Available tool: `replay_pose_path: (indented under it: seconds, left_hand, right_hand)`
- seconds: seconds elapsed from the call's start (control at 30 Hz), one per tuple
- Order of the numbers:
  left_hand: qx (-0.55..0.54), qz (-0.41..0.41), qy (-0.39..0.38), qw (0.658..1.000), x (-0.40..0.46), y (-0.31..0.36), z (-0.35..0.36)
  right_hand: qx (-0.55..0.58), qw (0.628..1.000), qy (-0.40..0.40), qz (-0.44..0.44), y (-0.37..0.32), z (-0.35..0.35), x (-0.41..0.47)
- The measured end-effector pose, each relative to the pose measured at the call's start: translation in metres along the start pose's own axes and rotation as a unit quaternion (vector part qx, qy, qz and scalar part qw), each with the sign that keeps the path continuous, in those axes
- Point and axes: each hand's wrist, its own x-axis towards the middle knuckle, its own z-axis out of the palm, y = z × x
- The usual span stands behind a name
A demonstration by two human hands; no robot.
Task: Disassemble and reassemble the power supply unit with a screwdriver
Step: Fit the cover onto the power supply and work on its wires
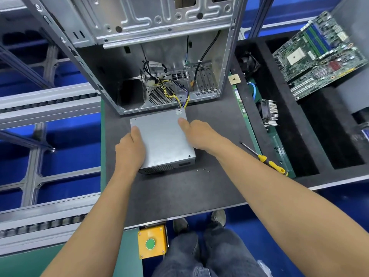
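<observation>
Galvanised grey steel, one power supply unit [163,139], lying flat on the dark mat [179,192] just near of the open computer case [159,56]. I hold it from both sides: my left hand [129,148] wraps its left edge, thumb on the top plate; my right hand [196,134] clasps the right edge, thumb likewise on top. The fingers of both go down the side walls, out of my sight.

Cable bundle [180,98], yellow, black and purple, runs from the unit's far right corner into the case, so the box is tethered on that side.

Handling, as I judge it: rigid, dense, heavy for its bulk; smooth sheet metal, likely slippery, with sharp-looking seams. Best taken by the two long side walls as now, clear of the perforated near face and the wires. Pulling it nearward would strain the harness.

Loose screws [203,170], several small ones, on the mat just near and right of the unit.

Screwdriver [265,158], yellow-and-black handle, lying untouched to the right, near the mat's edge.

Motherboard [319,54], propped in the foam tray [327,126], far right; a finned heatsink [270,112] lies in the tray closer in.
</observation>
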Motion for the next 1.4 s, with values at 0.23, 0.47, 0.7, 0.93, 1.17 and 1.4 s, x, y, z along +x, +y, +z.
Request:
replay_pose_path:
  seconds: [0.23,0.47,0.7,0.93,1.17,1.4]
  left_hand:
    - [0.007,-0.007,-0.008,1.000,0.003,-0.002,0.005]
    - [0.025,0.010,0.027,0.999,-0.003,-0.004,0.005]
    - [0.323,0.380,-0.164,0.851,0.004,0.035,-0.001]
    - [0.413,0.406,-0.245,0.778,0.018,0.054,-0.001]
    - [0.385,0.431,-0.222,0.786,0.014,0.057,-0.005]
    - [0.315,0.401,-0.264,0.819,0.014,0.057,-0.014]
  right_hand:
    - [0.062,0.998,-0.025,-0.003,0.008,-0.003,-0.002]
    - [0.087,0.996,-0.022,-0.002,0.016,0.004,-0.005]
    - [0.379,0.920,-0.071,0.070,0.041,-0.007,0.003]
    - [0.482,0.872,0.009,0.083,0.058,-0.001,-0.001]
    - [0.502,0.863,0.011,0.062,0.064,0.003,0.001]
    - [0.463,0.886,-0.006,0.039,0.070,0.006,0.007]
